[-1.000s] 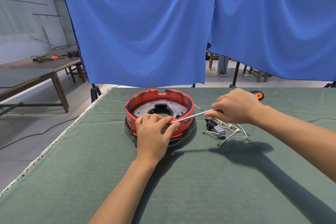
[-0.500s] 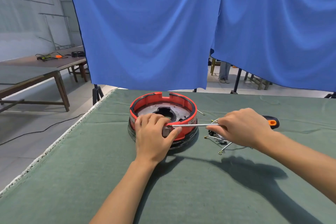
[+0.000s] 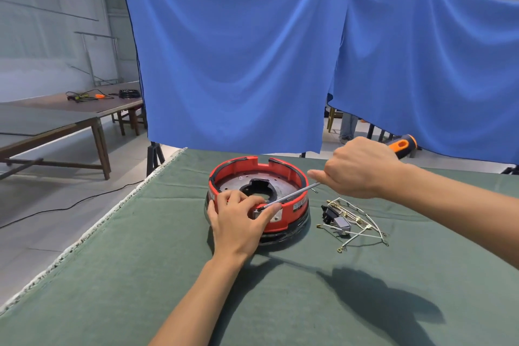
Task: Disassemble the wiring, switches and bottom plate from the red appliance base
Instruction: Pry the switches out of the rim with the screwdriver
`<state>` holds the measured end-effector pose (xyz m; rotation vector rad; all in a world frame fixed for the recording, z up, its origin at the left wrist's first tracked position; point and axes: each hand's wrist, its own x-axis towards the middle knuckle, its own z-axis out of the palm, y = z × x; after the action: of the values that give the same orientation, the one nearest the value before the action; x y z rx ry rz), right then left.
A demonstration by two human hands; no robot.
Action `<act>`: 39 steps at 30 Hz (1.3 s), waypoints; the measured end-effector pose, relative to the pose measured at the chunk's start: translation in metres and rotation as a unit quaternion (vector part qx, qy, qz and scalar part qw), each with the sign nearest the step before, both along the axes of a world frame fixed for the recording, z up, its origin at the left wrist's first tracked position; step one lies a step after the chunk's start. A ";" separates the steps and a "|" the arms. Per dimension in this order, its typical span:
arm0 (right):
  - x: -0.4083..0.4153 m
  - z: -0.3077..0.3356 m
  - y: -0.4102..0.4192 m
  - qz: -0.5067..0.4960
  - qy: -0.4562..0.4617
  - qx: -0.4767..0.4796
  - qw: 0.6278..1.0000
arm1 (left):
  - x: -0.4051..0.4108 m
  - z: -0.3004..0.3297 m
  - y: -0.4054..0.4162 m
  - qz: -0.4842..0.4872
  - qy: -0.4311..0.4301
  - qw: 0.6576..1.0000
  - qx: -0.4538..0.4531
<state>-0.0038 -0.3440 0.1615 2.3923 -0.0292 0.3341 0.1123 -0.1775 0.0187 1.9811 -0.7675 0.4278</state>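
Now right hand (image 3: 362,167) gripping screwdriver (image 3: 289,197), tip at red base (image 3: 292,206)

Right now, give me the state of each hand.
Left hand: on the red appliance base, fingers curled, pinching a small metal part at its rim.
Right hand: closed around the screwdriver.

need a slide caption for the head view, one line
Left hand steadies the red appliance base while the right hand angles a screwdriver at its near rim; removed wiring lies beside.

R hand (image 3: 362,167) raised screwdriver (image 3: 289,197) handle, seemingly steeper now.
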 end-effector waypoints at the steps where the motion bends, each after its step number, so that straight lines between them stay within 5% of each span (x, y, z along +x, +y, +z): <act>1: 0.003 0.003 0.001 0.000 -0.005 -0.010 1.000 | 0.000 0.001 0.000 -0.003 0.010 1.000 -0.009; 22: 0.081 0.018 -0.007 0.016 -0.005 -0.082 0.997 | 0.001 -0.003 -0.011 0.001 0.055 0.991 -0.118; 30: 0.050 0.001 -0.012 -0.021 -0.042 -0.069 0.997 | -0.003 -0.007 -0.006 0.021 -0.040 0.998 -0.042; 39: -0.030 -0.070 -0.022 -0.186 -0.137 0.069 0.970 | -0.012 -0.010 -0.004 -0.002 -0.130 0.991 0.019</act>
<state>-0.0342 -0.3659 0.0916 2.3932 -0.6394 0.4923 0.1007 -0.1815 0.0092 1.9811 -0.9487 0.6833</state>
